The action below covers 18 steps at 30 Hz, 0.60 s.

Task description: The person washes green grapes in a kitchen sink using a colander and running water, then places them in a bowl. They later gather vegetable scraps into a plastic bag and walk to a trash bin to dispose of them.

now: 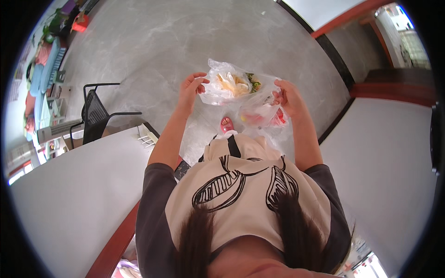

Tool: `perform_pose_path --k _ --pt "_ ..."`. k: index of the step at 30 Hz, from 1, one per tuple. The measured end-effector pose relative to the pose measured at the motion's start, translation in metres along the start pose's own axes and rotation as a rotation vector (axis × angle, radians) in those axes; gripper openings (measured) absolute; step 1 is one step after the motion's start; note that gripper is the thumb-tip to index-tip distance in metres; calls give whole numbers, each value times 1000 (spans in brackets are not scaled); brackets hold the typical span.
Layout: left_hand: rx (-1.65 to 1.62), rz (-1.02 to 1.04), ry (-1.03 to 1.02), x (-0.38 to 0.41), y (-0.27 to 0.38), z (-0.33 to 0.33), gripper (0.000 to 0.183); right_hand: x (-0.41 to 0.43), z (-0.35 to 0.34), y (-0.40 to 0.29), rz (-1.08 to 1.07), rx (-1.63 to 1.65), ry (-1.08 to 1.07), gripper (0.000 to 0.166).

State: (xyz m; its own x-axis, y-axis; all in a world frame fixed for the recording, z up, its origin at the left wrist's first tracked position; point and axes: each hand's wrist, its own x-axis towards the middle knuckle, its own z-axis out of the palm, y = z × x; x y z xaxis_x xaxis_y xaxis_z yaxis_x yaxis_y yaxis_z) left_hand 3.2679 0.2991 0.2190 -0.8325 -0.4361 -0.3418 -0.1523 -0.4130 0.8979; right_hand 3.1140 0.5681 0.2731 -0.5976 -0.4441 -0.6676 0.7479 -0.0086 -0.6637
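Note:
Chest-high in front of me spreads a clear plastic bag [214, 96]. Crumpled pale yellow contents [233, 83] and something green and leafy [255, 84] show inside it. My left hand [190, 89] pinches the bag's left edge between thumb and fingers. With its fingers curled, my right hand [288, 97] grips the right edge. A second clear plastic bag [259, 113] hangs below my right hand, with blurred pink, yellow and red contents. What exactly either bag holds is hard to make out through the film.
White panels, likely door leaves or tabletops, flank me on the left [80, 173] and right [386, 149]. A black mesh armchair [94, 107] stands on the grey tiled floor [167, 41]. Farther left are a blue sofa [48, 69] and a red box [80, 22].

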Motion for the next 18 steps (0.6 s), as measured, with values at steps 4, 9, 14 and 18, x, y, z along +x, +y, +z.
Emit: perform_pose_path --k 4,9,14,18 --pt "-47 8 185 39 12 -41 23 49 55 -37 26 -167 -89 15" --pt "-7 -1 175 101 41 -68 28 126 123 -92 12 -227 -86 12" --pt "342 -3 12 174 66 -45 42 200 190 -127 182 -93 -186 14" --pt "667 109 -53 221 85 -28 61 249 252 -142 204 -49 -351 16"
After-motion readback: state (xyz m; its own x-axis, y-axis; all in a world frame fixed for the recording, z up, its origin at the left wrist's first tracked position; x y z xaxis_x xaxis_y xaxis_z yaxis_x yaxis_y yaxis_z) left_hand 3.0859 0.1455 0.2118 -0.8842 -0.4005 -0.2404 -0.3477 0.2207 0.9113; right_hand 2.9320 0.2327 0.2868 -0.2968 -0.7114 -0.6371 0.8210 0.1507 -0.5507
